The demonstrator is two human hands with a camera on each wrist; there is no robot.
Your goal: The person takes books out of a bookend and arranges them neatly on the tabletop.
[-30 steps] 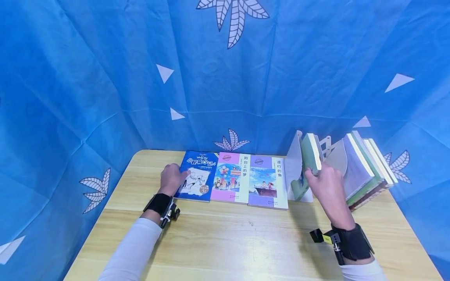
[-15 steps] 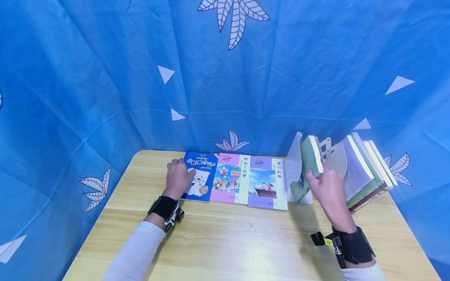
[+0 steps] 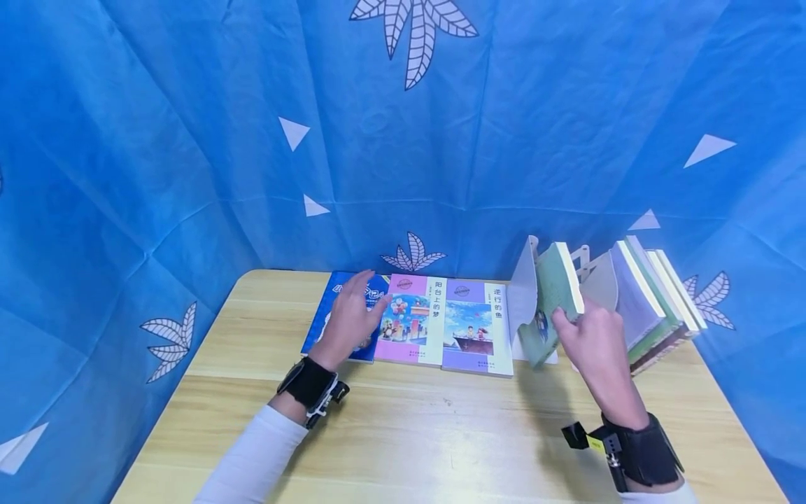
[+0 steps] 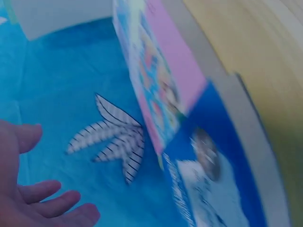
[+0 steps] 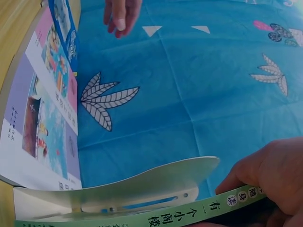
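Observation:
My right hand (image 3: 595, 336) grips a green-covered book (image 3: 554, 283) by its upper edge, thumb on one cover. The book stands tilted beside the left plate of a white metal bookend (image 3: 524, 290); its green spine (image 5: 189, 213) shows in the right wrist view. At the left, my left hand (image 3: 352, 318) hovers with fingers spread over a blue comic-style book (image 3: 324, 315), hiding part of its cover. In the left wrist view the hand (image 4: 52, 198) has nothing in it. A pink book (image 3: 403, 318) and a purple book (image 3: 469, 329) lie flat alongside the blue one.
Several books (image 3: 655, 308) lean to the right against the bookend's right plate (image 3: 599, 280). The wooden table (image 3: 428, 434) reaches back to a blue cloth backdrop (image 3: 378, 154) with leaf patterns. Black camera straps circle both wrists.
My left hand has moved right and lifted, its fingers spreading over the blue book. My right hand has drawn the green book slightly toward me and right, tilting it more away from the left plate.

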